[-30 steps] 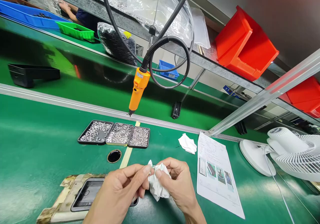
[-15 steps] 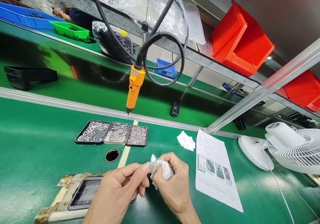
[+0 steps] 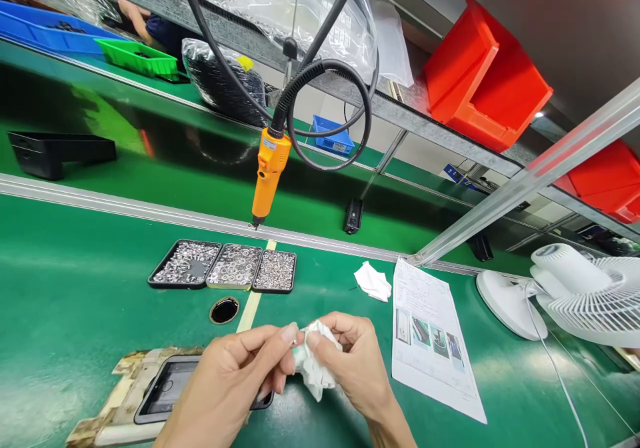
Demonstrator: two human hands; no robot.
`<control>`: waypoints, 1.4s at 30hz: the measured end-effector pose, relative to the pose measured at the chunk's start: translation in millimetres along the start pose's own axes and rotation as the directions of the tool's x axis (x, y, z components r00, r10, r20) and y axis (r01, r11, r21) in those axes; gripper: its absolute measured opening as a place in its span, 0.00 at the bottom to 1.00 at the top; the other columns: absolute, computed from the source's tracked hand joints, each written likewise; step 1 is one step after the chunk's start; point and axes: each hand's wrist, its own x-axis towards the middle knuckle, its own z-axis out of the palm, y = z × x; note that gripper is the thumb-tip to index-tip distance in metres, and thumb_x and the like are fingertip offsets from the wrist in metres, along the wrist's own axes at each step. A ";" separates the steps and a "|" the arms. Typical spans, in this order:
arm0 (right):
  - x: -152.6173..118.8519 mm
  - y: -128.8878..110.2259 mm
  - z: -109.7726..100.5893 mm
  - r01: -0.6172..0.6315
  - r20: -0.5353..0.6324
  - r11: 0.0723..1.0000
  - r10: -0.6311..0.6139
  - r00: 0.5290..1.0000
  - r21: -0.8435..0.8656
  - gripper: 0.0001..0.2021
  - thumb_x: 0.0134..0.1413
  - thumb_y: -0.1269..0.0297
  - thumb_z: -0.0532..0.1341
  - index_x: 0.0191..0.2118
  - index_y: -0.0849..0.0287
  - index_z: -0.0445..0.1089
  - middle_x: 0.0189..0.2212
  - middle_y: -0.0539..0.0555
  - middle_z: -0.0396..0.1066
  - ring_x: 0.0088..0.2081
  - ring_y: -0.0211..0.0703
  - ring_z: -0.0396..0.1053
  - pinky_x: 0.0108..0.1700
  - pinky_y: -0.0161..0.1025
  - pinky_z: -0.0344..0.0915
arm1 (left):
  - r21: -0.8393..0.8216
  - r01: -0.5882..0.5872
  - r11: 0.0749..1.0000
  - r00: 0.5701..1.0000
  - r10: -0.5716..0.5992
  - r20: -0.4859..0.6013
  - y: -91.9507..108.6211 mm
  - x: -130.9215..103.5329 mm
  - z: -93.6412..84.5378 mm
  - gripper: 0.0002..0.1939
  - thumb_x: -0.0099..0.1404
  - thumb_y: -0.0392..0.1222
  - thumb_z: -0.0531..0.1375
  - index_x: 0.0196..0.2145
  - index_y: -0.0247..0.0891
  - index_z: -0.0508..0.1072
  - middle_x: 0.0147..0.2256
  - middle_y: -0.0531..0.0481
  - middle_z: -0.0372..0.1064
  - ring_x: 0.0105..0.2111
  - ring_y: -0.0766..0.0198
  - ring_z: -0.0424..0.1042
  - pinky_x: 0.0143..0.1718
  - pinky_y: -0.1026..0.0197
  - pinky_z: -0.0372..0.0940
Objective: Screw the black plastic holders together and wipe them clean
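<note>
My right hand (image 3: pixel 353 358) is closed on a crumpled white tissue (image 3: pixel 317 375), which hangs down from its fingers. Beside it, touching the tissue, my left hand (image 3: pixel 245 368) pinches a tiny shiny metal piece (image 3: pixel 294 343) between thumb and forefinger. Its exact kind is too small to make out. Partly covered by my left hand and forearm, a dark rectangular frame-like part (image 3: pixel 170 385) lies in a worn, tape-patched fixture (image 3: pixel 117 401). Ahead of my hands stand three small black trays of loose metal hardware; the middle tray (image 3: pixel 234 267) holds washers.
An orange electric screwdriver (image 3: pixel 269 175) hangs above the trays on a coiled cable. A round hole (image 3: pixel 225 311) opens in the bench. To the right are another white tissue (image 3: pixel 373 281), an instruction sheet (image 3: pixel 433 341) and a white fan (image 3: pixel 575 288). Red bins (image 3: pixel 487 78) sit overhead.
The tissue has been shifted in my right hand and hangs lower below the fingers. The shiny piece in my left fingertips shows more clearly. My hands stay close together.
</note>
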 end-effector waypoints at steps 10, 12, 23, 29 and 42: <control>-0.4 5.5 4.1 0.267 -0.153 0.799 -0.405 0.902 -0.539 0.04 0.51 0.67 0.61 0.28 0.59 0.68 0.23 0.48 0.67 0.25 0.35 0.60 0.28 0.33 0.57 | 0.115 -0.079 0.990 0.994 0.087 -0.063 -3.5 -3.8 5.1 0.29 0.62 0.69 0.61 0.22 0.40 0.74 0.21 0.51 0.65 0.25 0.63 0.62 0.29 0.62 0.56; 3.6 8.1 1.7 0.214 -0.227 0.861 -0.347 0.910 -0.461 0.06 0.54 0.64 0.62 0.29 0.60 0.69 0.24 0.49 0.68 0.25 0.35 0.61 0.28 0.33 0.57 | -0.029 -0.012 1.000 0.999 0.010 -0.049 -0.1 -3.8 2.9 0.28 0.62 0.68 0.62 0.22 0.40 0.73 0.21 0.52 0.64 0.25 0.63 0.59 0.28 0.63 0.56; 3.9 10.1 6.4 0.113 -0.005 0.991 -0.113 0.994 0.067 0.16 0.57 0.51 0.69 0.35 0.62 0.76 0.27 0.52 0.73 0.26 0.34 0.63 0.29 0.31 0.61 | -0.229 0.001 0.974 0.999 0.008 0.039 1.1 -2.9 0.1 0.25 0.64 0.64 0.63 0.25 0.38 0.73 0.24 0.52 0.63 0.27 0.64 0.54 0.30 0.63 0.53; 3.2 10.4 -4.1 0.220 -0.062 0.973 -0.216 0.974 0.066 0.13 0.60 0.53 0.68 0.37 0.59 0.76 0.28 0.50 0.71 0.26 0.34 0.62 0.28 0.31 0.60 | -0.110 -0.019 0.994 0.998 0.025 0.054 3.9 -5.0 -0.7 0.27 0.63 0.67 0.62 0.25 0.38 0.75 0.23 0.50 0.67 0.25 0.64 0.60 0.28 0.63 0.55; -5.2 -1.9 -5.3 0.254 0.111 0.966 -0.257 0.960 0.038 0.09 0.58 0.57 0.69 0.36 0.58 0.77 0.30 0.50 0.68 0.29 0.35 0.61 0.31 0.34 0.56 | 0.301 -0.229 0.926 0.972 0.231 0.031 4.9 -4.9 -1.4 0.23 0.68 0.60 0.59 0.23 0.42 0.75 0.22 0.53 0.65 0.24 0.63 0.65 0.27 0.63 0.59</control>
